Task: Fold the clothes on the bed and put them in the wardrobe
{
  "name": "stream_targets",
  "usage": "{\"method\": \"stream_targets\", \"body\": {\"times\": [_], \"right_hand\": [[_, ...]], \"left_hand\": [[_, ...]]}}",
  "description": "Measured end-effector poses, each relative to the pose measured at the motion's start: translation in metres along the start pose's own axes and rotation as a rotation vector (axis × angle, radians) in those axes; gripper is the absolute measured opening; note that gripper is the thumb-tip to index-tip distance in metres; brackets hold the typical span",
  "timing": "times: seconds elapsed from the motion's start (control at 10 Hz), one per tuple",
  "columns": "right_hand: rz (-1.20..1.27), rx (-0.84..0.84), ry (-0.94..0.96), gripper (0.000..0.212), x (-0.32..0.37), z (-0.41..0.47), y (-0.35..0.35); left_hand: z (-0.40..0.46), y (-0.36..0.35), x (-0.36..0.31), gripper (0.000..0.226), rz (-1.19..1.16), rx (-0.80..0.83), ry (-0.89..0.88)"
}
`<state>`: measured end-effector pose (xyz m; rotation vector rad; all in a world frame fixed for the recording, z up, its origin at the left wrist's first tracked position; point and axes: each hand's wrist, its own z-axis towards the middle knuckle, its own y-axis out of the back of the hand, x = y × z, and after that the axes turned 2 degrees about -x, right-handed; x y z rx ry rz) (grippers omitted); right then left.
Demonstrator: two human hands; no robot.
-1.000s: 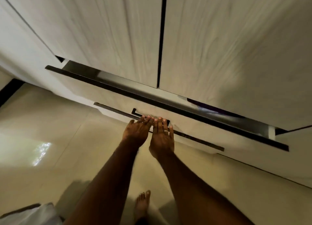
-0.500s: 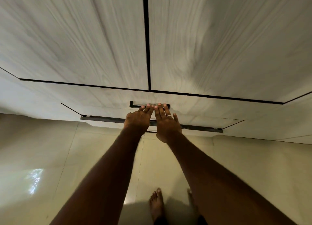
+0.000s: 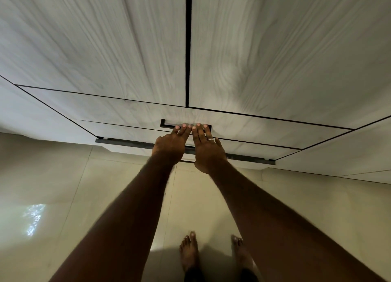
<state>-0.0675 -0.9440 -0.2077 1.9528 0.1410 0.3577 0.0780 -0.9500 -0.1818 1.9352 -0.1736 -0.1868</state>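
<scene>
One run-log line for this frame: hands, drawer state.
left hand: flat on handle | right hand: flat on handle | drawer: shut flush | clothes: none visible

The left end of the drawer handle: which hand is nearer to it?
Left. The left hand has its fingertips on the handle around its middle, closer to that left end. The right hand touches the bar at its right end.

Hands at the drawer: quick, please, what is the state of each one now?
Left hand: open, straight fingers pressing on the drawer front at its handle.
Right hand: open, straight fingers pressing beside it, holding nothing.
</scene>
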Motion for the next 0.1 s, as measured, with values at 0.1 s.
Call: {"method": "stream_targets", "body": {"times": [0.1], "right_hand": [[0.034, 0.083, 0.021, 0.105, -0.0073, 0.0033, 0.0198]], "left_hand": [[-0.0037, -0.0013, -0.0001, 0.087, -0.097, 0.04, 0.009]]}}
